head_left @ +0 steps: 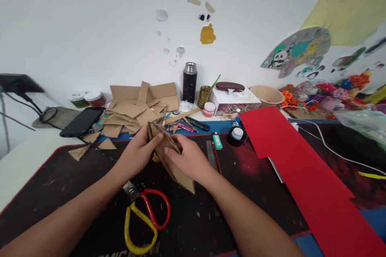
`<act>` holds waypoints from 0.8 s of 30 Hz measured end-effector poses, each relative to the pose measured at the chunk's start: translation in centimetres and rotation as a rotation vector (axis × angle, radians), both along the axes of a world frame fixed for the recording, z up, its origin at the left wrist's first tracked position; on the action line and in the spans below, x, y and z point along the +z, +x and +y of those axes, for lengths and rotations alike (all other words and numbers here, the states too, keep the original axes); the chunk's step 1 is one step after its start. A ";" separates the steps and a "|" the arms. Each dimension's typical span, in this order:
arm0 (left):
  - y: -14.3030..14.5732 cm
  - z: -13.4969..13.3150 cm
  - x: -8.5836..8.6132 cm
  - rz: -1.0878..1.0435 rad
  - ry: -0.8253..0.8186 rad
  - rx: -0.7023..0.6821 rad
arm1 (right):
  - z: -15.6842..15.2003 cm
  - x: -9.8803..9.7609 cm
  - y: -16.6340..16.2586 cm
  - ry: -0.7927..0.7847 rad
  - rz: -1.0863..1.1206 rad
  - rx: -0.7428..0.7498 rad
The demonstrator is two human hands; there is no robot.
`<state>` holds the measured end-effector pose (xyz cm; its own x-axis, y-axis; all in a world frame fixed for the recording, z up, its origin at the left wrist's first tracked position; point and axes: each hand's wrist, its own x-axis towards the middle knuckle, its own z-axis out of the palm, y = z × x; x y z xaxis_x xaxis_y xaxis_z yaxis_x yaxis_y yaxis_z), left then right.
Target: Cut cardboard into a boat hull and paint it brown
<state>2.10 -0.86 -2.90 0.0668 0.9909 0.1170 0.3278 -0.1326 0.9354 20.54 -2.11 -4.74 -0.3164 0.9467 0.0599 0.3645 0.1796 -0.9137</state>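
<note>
A folded, layered piece of cardboard point(170, 154) is held between my two hands above the dark mat point(99, 217). My left hand point(139, 146) grips its upper left end, thumb on the near face. On its right side, my right hand point(188, 156) pinches the edge, with the fingers behind it partly hidden. Just below my hands lie scissors point(147, 213) with one red and one yellow handle. A small yellow object behind the cardboard is mostly covered. To the right of my right hand rest a metal ruler point(211, 156) and a dark red pencil point(217, 158).
Cardboard scraps point(129, 112) pile up at the back left, near a black phone point(83, 121). A black thermos point(189, 82), a utility knife point(197, 123) and a teal-labelled box point(217, 141) stand or lie behind. Large red sheets point(301, 180) cover the right side.
</note>
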 end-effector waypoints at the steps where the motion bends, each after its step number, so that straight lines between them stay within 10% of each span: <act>1: -0.1 0.0 0.0 -0.009 -0.006 0.029 | 0.0 0.0 0.0 0.007 -0.004 0.004; 24: -0.7 0.1 0.8 0.168 0.076 0.224 | -0.6 0.4 -0.3 0.063 -0.210 -0.009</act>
<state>1.37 -0.73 -2.05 -0.1274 0.9720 0.1976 0.5065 -0.1075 0.8555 20.23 -2.69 -4.33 -0.3197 0.9461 0.0529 0.5474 0.2299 -0.8046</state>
